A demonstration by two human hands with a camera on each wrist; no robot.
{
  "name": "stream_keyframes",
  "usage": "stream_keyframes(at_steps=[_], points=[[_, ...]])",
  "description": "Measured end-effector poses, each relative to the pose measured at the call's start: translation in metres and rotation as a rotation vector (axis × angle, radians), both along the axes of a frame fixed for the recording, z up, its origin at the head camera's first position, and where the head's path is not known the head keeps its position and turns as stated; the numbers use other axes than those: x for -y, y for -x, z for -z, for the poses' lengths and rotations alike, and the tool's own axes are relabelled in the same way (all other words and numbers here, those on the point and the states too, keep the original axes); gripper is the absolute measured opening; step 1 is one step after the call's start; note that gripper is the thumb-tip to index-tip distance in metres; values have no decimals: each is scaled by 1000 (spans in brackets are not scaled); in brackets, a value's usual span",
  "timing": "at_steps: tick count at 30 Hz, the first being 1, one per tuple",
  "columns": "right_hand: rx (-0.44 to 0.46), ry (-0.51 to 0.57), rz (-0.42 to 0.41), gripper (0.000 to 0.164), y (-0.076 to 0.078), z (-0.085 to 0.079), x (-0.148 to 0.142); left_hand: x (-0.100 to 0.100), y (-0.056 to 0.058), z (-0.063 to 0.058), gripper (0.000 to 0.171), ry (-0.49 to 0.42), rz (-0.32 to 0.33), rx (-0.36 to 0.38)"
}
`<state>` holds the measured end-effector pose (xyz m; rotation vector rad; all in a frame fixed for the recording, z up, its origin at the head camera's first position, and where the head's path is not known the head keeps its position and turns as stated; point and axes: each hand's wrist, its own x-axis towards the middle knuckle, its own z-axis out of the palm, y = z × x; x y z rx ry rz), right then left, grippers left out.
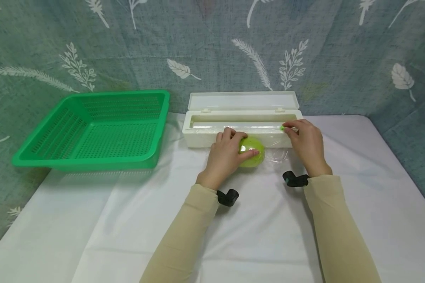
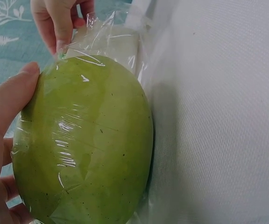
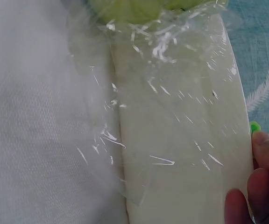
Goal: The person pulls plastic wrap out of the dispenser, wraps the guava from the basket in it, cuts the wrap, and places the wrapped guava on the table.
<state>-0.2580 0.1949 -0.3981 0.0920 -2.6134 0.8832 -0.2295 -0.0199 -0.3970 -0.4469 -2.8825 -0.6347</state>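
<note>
A green mango [image 1: 252,152] with dark specks, covered in clear cling film [image 2: 81,140], rests against the front of a white cling film dispenser [image 1: 202,138]. My left hand [image 1: 226,157] grips it, thumb on one side and fingers on the other. At the right end of the dispenser's front edge, my right hand [image 1: 306,143] pinches a small bright green slide cutter [image 3: 255,127] between thumb and finger. Film hangs loosely down the dispenser's front, between the mango and the right hand, in the right wrist view. The dispenser's lid [image 1: 242,101] is tipped back, with the film roll showing inside.
A green perforated plastic basket [image 1: 150,160] stands on the left of the white-covered table [image 1: 255,236]. Behind runs a grey-green cloth [image 1: 212,47] with a white leaf pattern. Black wrist cameras [image 1: 228,197] sit near both cuffs.
</note>
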Motion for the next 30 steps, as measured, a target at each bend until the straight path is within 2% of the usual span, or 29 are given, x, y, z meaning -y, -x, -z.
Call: stream_keyframes(at_steps=[15, 22, 30], points=[[52, 16, -7, 19, 0, -1, -3, 1, 2, 0, 62, 6, 8, 20], [51, 50, -29, 19, -3, -4, -5, -1, 2, -1, 61, -2, 7, 18], [44, 49, -15, 19, -3, -2, -6, 0, 1, 1, 60, -15, 3, 26]])
